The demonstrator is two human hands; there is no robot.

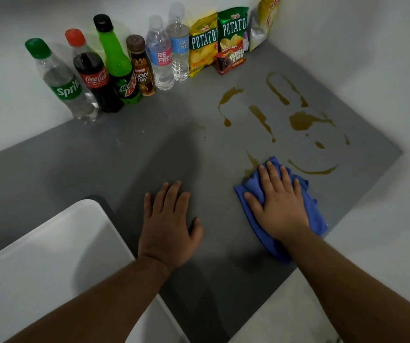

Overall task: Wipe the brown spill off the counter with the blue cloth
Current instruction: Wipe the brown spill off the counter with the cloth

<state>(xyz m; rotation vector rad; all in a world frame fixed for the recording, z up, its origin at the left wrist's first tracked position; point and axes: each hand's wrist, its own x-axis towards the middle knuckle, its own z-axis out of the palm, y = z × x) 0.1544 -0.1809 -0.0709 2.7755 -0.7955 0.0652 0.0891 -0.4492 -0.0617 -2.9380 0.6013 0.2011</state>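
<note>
Brown spill [300, 120] lies in streaks and puddles across the right half of the grey counter [124, 154]. A crumpled blue cloth [316, 214] rests on the counter at the spill's near edge, its far corner touching a brown streak. My right hand [277, 203] presses flat on top of the cloth, fingers spread. My left hand [168, 225] lies palm down on the bare counter to the left of the cloth, holding nothing.
Along the back wall stand several bottles: Sprite [61, 81], Coca-Cola [92, 71], Mountain Dew [118, 61], Kopiko [141, 66] and two water bottles [160, 55]. Potato chip bags [202, 44] and a fudge bar pack [230, 60] stand behind the spill. A white surface [38, 256] sits near left.
</note>
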